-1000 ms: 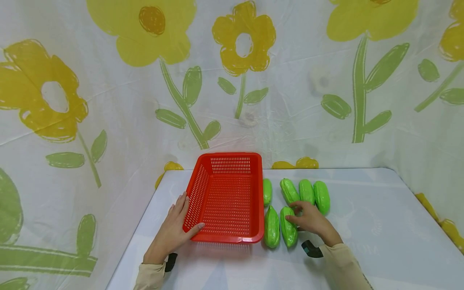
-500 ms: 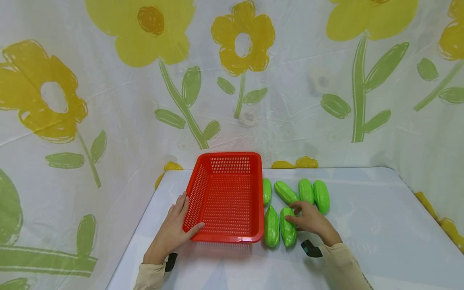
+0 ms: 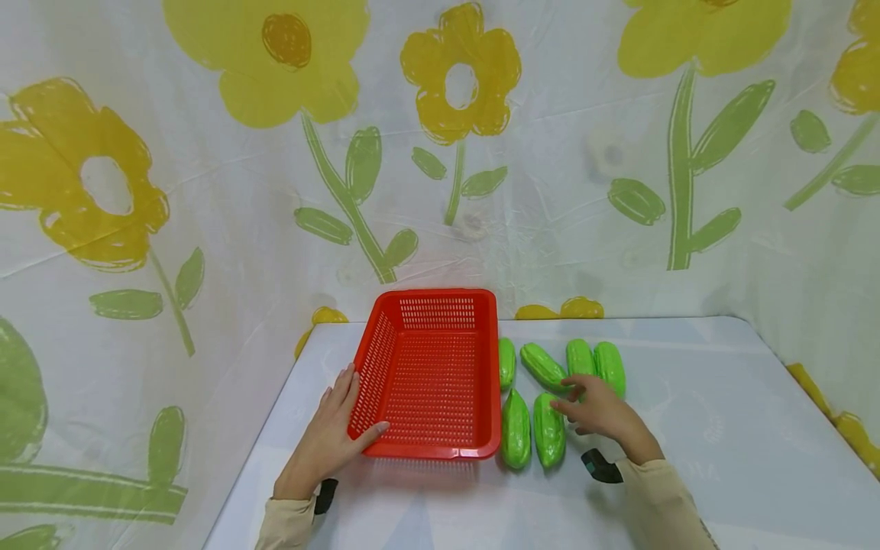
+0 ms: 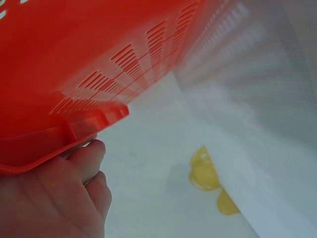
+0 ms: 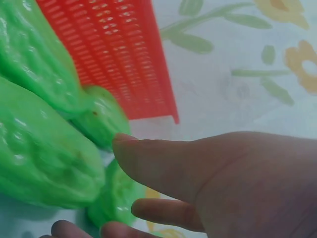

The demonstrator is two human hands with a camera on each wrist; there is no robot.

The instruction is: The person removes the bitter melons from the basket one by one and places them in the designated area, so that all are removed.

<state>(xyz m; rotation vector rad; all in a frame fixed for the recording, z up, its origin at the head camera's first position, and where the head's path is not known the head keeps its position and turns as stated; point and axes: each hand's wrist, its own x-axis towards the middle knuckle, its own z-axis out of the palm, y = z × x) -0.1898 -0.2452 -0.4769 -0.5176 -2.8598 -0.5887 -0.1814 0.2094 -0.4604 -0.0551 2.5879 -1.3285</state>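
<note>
My left hand grips the left side and front corner of a red plastic basket, thumb over the front rim and fingers along the outside. In the left wrist view, fingers bend under the rim. To the right of the basket lie several glossy, ribbed green vegetables that look like bitter melons. Two front ones, a left melon and a right melon, point toward me. My right hand hovers with loose fingers just right of the latter, near a slanted back melon, holding nothing.
Two melons, one beside another, lie behind my right hand. A further melon is partly hidden by the basket wall. A pale table carries everything, with a flower-printed cloth hanging behind and at the sides.
The slanted back melon's far end swung left beneath my right hand. After that my right hand drew back slightly to the right, off the melons. My left hand stayed on the basket.
</note>
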